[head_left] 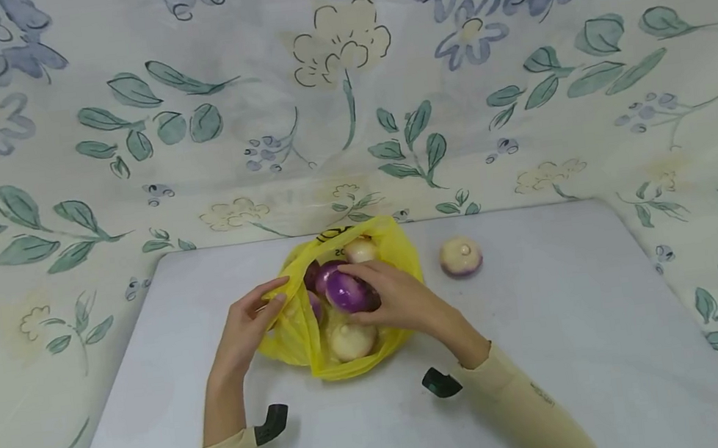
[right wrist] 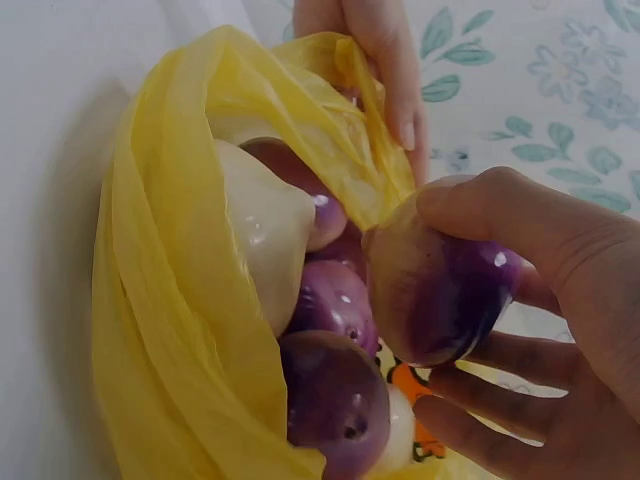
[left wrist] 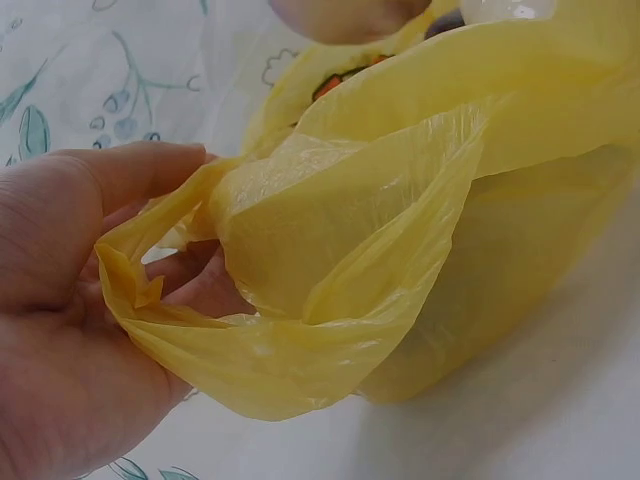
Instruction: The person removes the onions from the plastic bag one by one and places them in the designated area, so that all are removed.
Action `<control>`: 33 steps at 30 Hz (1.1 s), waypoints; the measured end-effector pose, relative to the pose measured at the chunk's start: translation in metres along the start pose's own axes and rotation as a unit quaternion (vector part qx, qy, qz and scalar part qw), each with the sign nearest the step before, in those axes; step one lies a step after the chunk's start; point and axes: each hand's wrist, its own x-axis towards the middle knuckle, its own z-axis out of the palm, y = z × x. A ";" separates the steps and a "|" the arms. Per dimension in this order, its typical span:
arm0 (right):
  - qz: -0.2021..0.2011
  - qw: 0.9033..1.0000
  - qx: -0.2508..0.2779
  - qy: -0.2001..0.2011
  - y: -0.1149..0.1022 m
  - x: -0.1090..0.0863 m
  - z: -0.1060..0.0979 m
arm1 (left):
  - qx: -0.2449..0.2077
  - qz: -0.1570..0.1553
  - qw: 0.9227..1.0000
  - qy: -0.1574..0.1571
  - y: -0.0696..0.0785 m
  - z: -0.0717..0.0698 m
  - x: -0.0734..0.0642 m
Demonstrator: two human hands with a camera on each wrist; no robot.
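Note:
A yellow plastic bag (head_left: 292,339) stands with its mouth spread, holding several purple and white turnips. My left hand (head_left: 246,329) grips the bag's left rim; in the left wrist view a handle loop (left wrist: 270,370) of the bag runs across the palm. Between the thumb and fingers of my right hand (head_left: 401,299) is a purple-and-white turnip (right wrist: 440,285), held over the bag's mouth. Below it inside the bag lie a pale turnip (head_left: 354,340) and darker purple ones (right wrist: 340,395). The bag's yellow wall hides part of the contents.
One more turnip (head_left: 460,256), pale on top with a purple underside, sits on the white table (head_left: 563,319) right of the bag. Behind the table hangs a floral cloth (head_left: 352,165). Black wrist-worn devices (head_left: 272,424) stick out beside both sleeves.

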 end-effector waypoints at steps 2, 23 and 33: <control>-0.004 1.000 0.007 0.005 0.003 -0.004 -0.001 | 0.004 -0.004 1.000 0.001 0.001 0.001 0.000; 0.020 0.998 0.050 0.035 0.036 -0.046 -0.027 | -0.004 -0.021 1.000 -0.001 -0.002 0.001 0.000; 0.030 0.997 0.054 0.049 0.054 -0.064 -0.033 | -0.016 -0.021 1.000 -0.003 -0.003 0.001 0.001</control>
